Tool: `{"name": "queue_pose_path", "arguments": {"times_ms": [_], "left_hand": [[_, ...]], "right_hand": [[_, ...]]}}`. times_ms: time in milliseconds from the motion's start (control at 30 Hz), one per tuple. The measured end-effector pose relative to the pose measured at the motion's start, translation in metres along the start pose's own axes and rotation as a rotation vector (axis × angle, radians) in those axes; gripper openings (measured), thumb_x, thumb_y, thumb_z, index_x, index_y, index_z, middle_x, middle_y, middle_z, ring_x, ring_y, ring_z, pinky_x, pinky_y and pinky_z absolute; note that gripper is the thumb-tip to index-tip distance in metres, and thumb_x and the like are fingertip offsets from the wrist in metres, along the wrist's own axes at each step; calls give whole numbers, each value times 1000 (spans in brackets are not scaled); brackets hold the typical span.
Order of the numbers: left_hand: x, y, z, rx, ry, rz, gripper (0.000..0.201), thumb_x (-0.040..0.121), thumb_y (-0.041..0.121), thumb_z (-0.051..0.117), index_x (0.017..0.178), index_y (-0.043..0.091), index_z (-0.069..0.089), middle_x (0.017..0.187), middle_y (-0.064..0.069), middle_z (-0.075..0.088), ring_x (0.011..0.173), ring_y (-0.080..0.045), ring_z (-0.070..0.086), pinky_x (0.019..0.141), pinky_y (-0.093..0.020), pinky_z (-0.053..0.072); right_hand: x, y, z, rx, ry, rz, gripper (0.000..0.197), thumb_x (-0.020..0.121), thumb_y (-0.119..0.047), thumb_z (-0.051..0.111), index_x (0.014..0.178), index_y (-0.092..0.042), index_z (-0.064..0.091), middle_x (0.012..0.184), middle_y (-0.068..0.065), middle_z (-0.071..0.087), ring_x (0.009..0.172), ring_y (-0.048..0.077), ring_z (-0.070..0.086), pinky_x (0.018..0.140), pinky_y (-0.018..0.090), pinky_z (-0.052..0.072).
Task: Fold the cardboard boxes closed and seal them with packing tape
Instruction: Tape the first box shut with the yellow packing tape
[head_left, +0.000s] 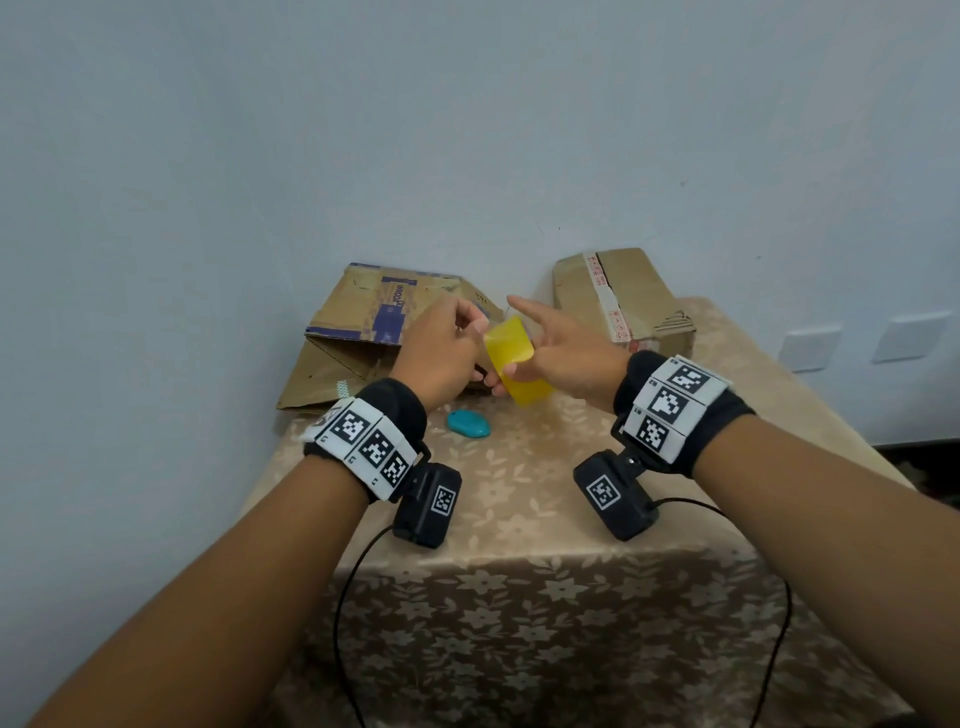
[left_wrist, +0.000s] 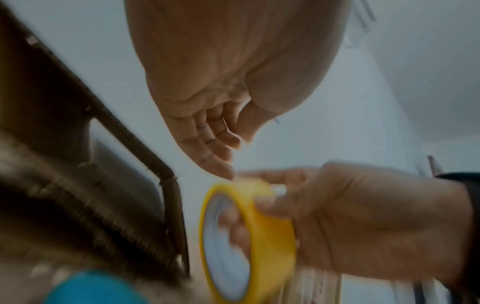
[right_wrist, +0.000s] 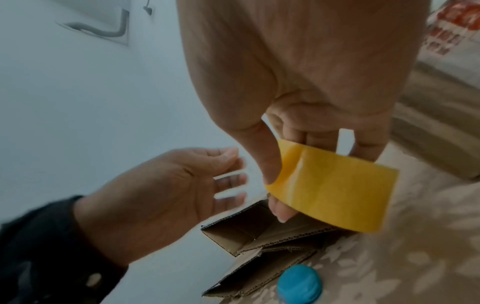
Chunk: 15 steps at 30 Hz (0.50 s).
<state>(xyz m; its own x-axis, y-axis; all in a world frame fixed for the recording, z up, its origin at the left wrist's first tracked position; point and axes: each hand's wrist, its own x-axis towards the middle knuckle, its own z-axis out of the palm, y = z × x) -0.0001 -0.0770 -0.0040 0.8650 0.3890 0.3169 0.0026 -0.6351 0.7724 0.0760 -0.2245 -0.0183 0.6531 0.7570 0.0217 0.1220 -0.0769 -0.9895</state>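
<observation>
My right hand (head_left: 537, 340) holds a yellow roll of packing tape (head_left: 514, 358) above the table, thumb on the outside and fingers through the core. In the right wrist view the roll (right_wrist: 337, 191) hangs under the right hand (right_wrist: 293, 135). My left hand (head_left: 465, 332) is just left of the roll, fingers loose and holding nothing; its fingertips (left_wrist: 228, 174) reach the roll's (left_wrist: 270, 236) top edge. A flattened cardboard box with blue print (head_left: 374, 332) lies behind the left hand. A second cardboard box with red-printed white tape (head_left: 618, 301) sits at the back right.
A small teal oval object (head_left: 469, 423) lies on the beige floral tablecloth (head_left: 519, 519) near my left wrist. The wall is right behind both boxes. Wall sockets (head_left: 810, 348) are on the right. Cables hang from both wrist cameras over the table's front edge.
</observation>
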Motion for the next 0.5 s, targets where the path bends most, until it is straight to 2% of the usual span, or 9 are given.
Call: {"name": "queue_pose_path", "arguments": {"times_ms": [67,133,167,267,400,433,500], "left_hand": [[2,1,0,52,13,67,10,103,16,53,94,21,54,101,0,55,96,-24,61,73,-34,62],[3,0,0,84,31,95,14,102,17,54,91,25,53,99,4,55,100,-25,60,85,-49,58],[3,0,0,96,45,103,13,102,16,54,92,25,53,98,6,55,100,-24,59,87,-52,56],[2,-1,1,80,73,107,11,101,14,54,94,22,55,97,6,58,99,-21,59,88,-52,56],[-1,-1,3,-43,50,24,15,103,11,53,93,22,53,95,-5,70,95,-25,69,83,-46,61],[-2,0,2,-92,40,-13,13,103,11,53,95,20,53,94,-8,72,95,-26,71,81,-44,63],[-1,0,-1,-179,17,-52,6,98,9,60,98,15,57,97,-13,73,95,-27,73,82,-46,63]], "right_hand": [[-1,0,0,-23,1,15,77,98,8,58,160,-21,22,102,22,75,78,25,76,68,30,62],[1,1,-1,-23,8,39,72,98,7,59,158,-18,27,102,25,75,80,28,76,71,33,62],[2,0,-2,-26,3,59,70,98,7,59,156,-17,29,102,25,76,83,29,77,72,34,62],[0,-3,-3,-27,-32,103,56,99,6,58,146,-18,41,101,24,77,93,34,77,73,33,63],[-4,-1,-5,-16,-75,120,43,99,3,60,136,-17,50,101,22,77,98,37,76,74,34,64],[-5,1,-6,-2,-87,113,42,98,2,61,134,-17,52,102,21,77,98,37,76,75,36,64],[-6,5,-7,51,-94,90,43,96,4,62,134,-16,54,104,20,77,100,37,75,86,42,61]]}}
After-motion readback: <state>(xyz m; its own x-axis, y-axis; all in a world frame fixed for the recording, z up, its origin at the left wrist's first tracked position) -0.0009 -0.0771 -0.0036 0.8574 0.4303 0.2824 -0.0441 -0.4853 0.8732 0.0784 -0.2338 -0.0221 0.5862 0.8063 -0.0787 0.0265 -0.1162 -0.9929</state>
